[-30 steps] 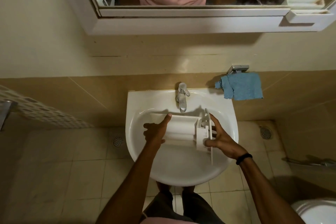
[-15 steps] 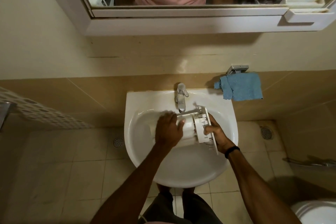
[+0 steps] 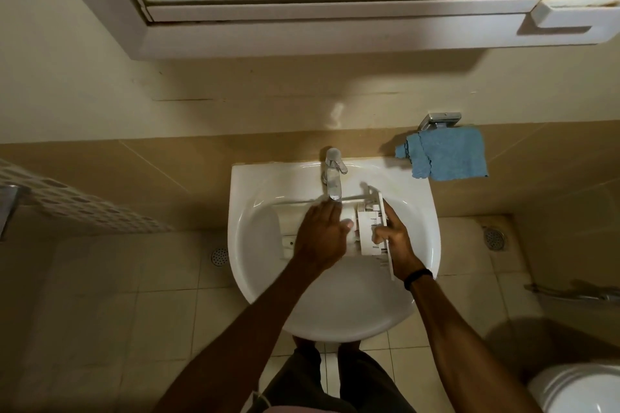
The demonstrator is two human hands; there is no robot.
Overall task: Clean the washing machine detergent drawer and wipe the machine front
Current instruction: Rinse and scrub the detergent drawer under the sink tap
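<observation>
My left hand (image 3: 322, 235) has slid from the end of the detergent drawer (image 3: 367, 228) to lie flat-fingered across it under the tap (image 3: 333, 178) at the sink's (image 3: 335, 308) back edge, my right hand (image 3: 394, 240) gripping its front panel, so scrubbing seems underway.

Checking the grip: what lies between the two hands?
Head view: the white plastic detergent drawer; left hand rests on it, right hand grips its front panel.

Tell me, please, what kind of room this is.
Most likely a bathroom: a white wash basin with a tap, a mirror cabinet above it, and a toilet at the lower right.
</observation>
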